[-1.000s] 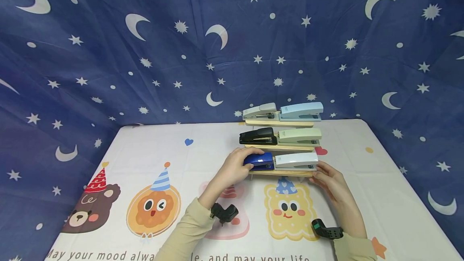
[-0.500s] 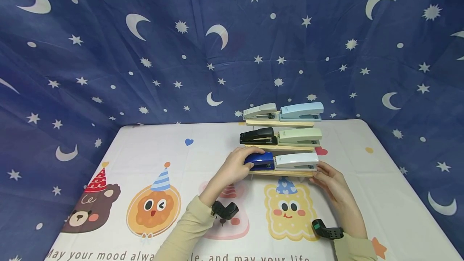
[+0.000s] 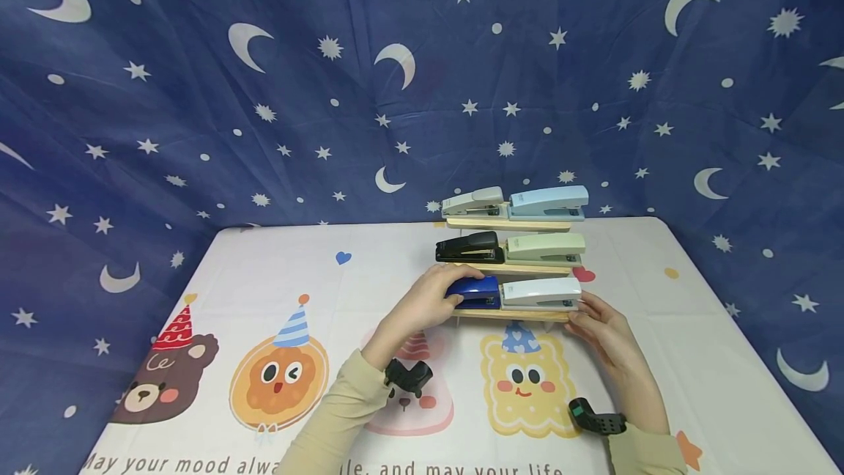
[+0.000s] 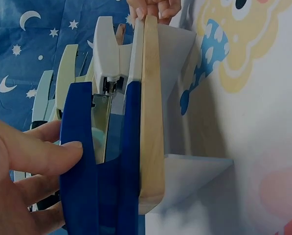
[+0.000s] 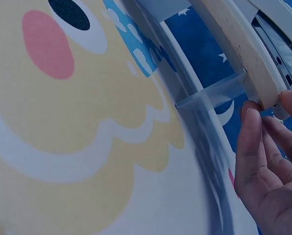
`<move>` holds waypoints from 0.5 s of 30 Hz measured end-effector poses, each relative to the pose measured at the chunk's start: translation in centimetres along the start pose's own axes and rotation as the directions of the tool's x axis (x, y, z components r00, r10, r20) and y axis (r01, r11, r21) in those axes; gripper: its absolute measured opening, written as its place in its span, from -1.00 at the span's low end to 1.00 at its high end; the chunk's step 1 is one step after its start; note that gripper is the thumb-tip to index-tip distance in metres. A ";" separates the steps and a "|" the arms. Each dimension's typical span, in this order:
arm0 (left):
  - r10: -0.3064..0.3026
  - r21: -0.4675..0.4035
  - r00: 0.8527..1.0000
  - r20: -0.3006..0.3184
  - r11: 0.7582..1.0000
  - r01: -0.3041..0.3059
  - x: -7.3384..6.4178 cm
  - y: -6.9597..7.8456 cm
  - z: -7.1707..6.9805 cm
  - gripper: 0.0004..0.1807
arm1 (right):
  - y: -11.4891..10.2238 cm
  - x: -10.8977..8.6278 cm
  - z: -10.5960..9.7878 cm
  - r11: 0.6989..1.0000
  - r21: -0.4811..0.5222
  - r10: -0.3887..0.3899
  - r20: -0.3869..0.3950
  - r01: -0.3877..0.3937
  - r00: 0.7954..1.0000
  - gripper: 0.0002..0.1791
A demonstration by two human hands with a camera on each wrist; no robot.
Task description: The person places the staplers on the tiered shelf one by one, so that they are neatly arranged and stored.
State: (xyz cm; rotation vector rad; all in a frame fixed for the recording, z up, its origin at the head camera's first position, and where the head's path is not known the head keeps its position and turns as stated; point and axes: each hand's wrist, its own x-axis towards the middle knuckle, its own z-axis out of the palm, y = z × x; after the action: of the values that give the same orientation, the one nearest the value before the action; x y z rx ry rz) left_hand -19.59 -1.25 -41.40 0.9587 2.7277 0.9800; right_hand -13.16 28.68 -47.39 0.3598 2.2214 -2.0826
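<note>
My left hand (image 3: 425,303) grips the dark blue stapler (image 3: 481,292) at its left end, with thumb and fingers on either side in the left wrist view. End to end with it, a white stapler (image 3: 541,292) lies on the lowest wooden shelf (image 3: 514,316) of a three-tier stand. At the shelf's right end is my right hand (image 3: 603,332). In the right wrist view its bent fingers pinch the wooden end (image 5: 260,93), and one fingertip touches beside the white stapler's base. My palm hides part of the blue stapler's left end in the head view.
On the middle tier sit a black stapler (image 3: 469,248) and a pale green stapler (image 3: 546,248). The top tier bears a grey stapler (image 3: 473,202) and a light blue stapler (image 3: 549,202). Translucent supports (image 4: 194,171) hold the shelf above the printed tablecloth (image 3: 290,270).
The blue and white staplers have slid slightly to the right along the lowest shelf, with my left hand following. My right hand has stayed nearly still.
</note>
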 end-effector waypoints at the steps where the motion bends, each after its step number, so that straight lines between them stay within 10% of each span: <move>1: 0.009 0.015 1.000 -0.001 1.000 -0.009 0.0 0.0 -0.1 -0.50 | 0.0 0.0 0.0 1.000 0.001 0.000 -0.001 0.000 1.000 -0.26; 15: -0.030 0.119 0.999 -0.037 0.992 0.034 -0.8 -0.1 -0.9 -0.50 | 0.1 -0.1 -1.7 0.998 0.038 -0.046 0.007 0.046 0.999 -0.32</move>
State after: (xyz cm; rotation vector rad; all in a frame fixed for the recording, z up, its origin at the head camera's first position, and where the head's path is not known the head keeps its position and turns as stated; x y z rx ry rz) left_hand -19.22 -2.31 -40.88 0.9205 2.8492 0.8448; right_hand -12.84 30.39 -47.29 0.3054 2.2097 -2.1474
